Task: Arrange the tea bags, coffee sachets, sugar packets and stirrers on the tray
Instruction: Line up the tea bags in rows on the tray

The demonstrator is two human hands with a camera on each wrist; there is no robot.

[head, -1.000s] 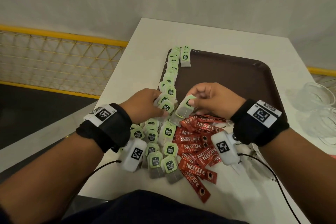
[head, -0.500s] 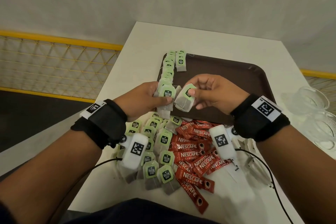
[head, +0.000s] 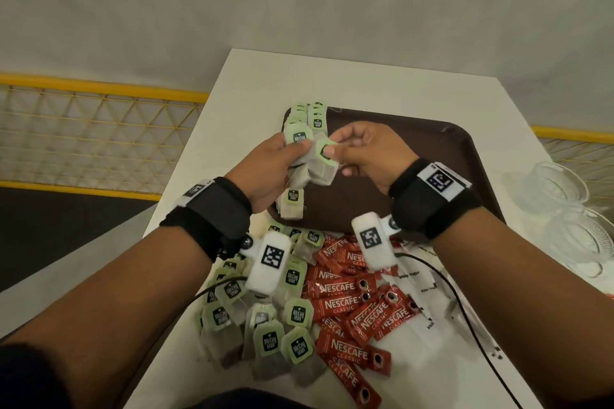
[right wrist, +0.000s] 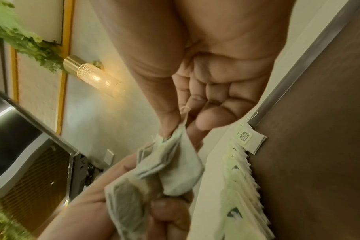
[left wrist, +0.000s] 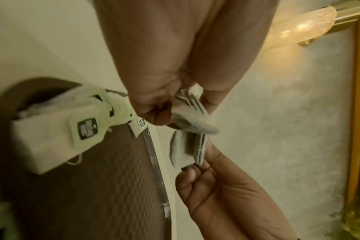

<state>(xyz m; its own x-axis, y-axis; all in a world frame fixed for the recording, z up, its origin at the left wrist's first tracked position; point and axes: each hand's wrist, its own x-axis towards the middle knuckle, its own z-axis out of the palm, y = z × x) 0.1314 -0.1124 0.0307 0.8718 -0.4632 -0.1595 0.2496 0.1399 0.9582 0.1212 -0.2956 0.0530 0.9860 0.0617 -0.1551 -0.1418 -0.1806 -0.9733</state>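
Looks like a hotel or café lounge: brass wall lamp (right wrist: 93, 76) w/ glass shade, gold-framed wall panels (left wrist: 358, 97), greenery (right wrist: 27, 39), white table (head: 365, 83) w/ brown serving tray (head: 415, 143), glass cups (head: 561, 196).

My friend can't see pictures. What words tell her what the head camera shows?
Two hands hold tea bags above a brown tray: the left hand grips a bunch, the right hand pinches one tea bag. A row of tea bags lines the tray's left edge; loose tea bags and red coffee sachets lie nearer on the white table.
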